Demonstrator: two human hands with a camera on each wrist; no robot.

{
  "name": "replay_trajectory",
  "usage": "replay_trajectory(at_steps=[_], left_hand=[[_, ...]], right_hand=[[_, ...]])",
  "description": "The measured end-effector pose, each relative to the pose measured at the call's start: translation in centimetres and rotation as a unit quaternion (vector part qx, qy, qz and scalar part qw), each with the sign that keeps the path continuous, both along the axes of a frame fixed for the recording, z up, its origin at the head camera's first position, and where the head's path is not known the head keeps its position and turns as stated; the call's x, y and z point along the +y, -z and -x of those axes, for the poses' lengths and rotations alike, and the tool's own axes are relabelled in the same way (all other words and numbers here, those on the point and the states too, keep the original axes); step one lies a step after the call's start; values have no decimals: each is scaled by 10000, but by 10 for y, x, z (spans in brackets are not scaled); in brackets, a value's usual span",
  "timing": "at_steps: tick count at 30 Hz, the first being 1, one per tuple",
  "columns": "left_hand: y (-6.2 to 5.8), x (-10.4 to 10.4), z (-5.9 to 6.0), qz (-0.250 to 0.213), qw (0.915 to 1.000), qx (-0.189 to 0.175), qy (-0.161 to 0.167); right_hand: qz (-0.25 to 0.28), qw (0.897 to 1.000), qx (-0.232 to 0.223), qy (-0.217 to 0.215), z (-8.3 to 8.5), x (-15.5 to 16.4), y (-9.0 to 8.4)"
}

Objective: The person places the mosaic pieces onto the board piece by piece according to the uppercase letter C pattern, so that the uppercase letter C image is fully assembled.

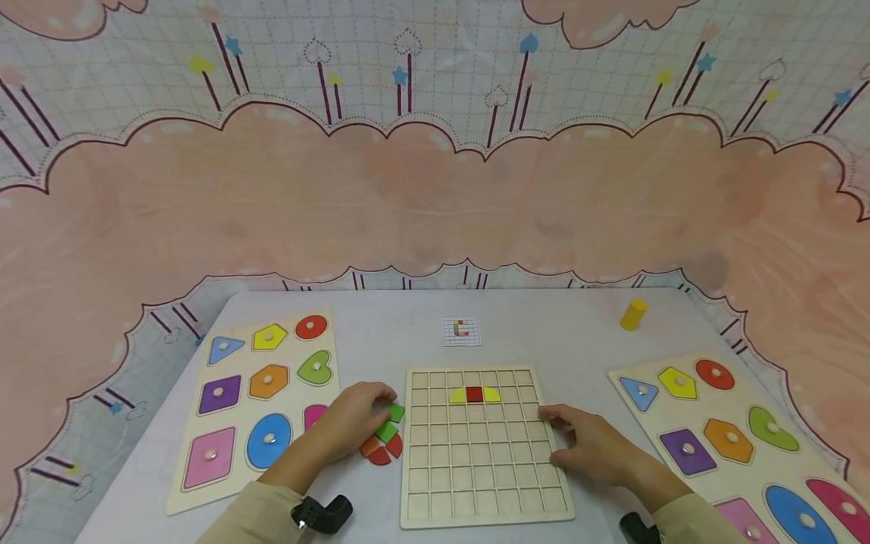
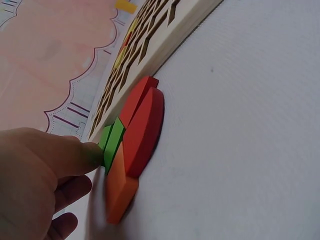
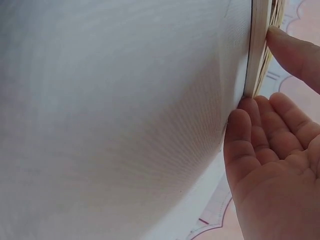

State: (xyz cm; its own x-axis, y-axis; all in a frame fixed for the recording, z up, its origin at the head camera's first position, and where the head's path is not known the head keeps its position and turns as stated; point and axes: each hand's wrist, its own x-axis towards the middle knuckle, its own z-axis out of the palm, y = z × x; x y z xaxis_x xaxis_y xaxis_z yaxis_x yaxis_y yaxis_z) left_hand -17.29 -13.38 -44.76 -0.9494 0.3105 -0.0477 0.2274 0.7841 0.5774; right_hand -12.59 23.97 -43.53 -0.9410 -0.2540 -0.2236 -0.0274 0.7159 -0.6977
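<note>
Looking from left to right across a white table, we first meet a puzzle board (image 1: 247,410) of knobbed shapes, seemingly set aside to leave the middle free for work. Over its right edge reaches the person's left hand (image 1: 350,419), its thumb touching a green block (image 1: 396,412); we cannot tell whether a finger pinches it from the hidden side. Just beside lie a second green block (image 1: 387,431), an orange block (image 1: 370,446) and red curved blocks (image 1: 394,444), bunched near the grid board (image 1: 486,471), probably for easy reach. That pale board lies flat in the centre, with a red square (image 1: 474,394) in its upper part between two yellow curved pieces (image 1: 492,395). Beyond it we find a small card (image 1: 462,331) with a coloured pattern on a grid, placed, we judge, where the person can glance at it. The right hand (image 1: 598,446) has thumb and fingers spread apart, touching the board's right edge, apparently to keep it steady. Farther right, a yellow cylinder (image 1: 633,315) stands at the back, and a second knobbed board (image 1: 734,477) lies angled nearer us.
</note>
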Motion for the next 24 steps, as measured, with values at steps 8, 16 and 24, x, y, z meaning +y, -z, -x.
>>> replay_trajectory(at_steps=[8,16,24], left_hand=[[1,0,1,43,10000,-37,-11],[3,-2,1,50,9999,-95,23],[2,-3,2,26,9998,-116,-127]], right_hand=[[-20,10000,11,11,-1,-1,-1],[36,10000,17,4,-1,0,0],[-49,10000,-28,64,0,0,0]])
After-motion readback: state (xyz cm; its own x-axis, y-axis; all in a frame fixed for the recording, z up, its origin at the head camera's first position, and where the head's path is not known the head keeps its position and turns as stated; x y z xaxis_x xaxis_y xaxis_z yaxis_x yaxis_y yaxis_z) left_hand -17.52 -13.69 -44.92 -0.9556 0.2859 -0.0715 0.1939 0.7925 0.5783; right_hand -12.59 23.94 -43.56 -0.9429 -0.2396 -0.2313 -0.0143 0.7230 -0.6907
